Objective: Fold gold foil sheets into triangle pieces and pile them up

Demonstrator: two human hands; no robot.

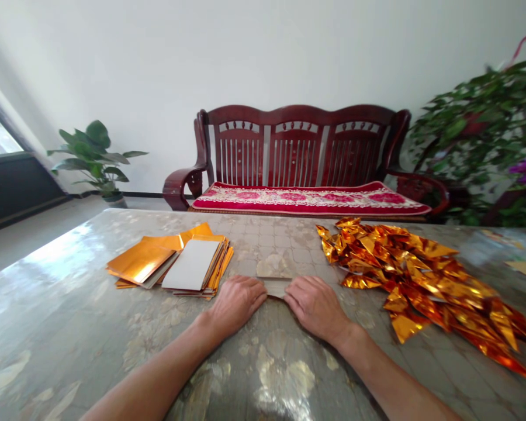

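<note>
Through the head camera I am viewing a glossy, flower-patterned table (70,327), which is filling the foreground. Behind it, a dark red wooden bench (297,153) is standing along the pale wall (263,52), with a red floral pad (311,199) covering its seat. A broad leafy plant (486,123) is spreading at the far right; a smaller potted plant (94,155) is standing on the floor at the far left.

On the table, a heap of folded orange foil pieces (416,275) is lying to the right, its parts overlapping and glinting. To the left, a loose stack of sheets (195,266) is resting, a pale face showing on one part and shiny orange on the other. A clear plastic bag (497,245) is lying near the right edge, its coloured patches appearing too blurred for reading.

At the centre, I am setting my left hand (241,298) and right hand (318,304) opposite each other. A pale sheet (275,287) is lying between them, near the stack. The fingers of each hand are resting together, bent over its two ends; the thumbs are hiding, so I am unable to tell whether they are pinching or only pressing.
</note>
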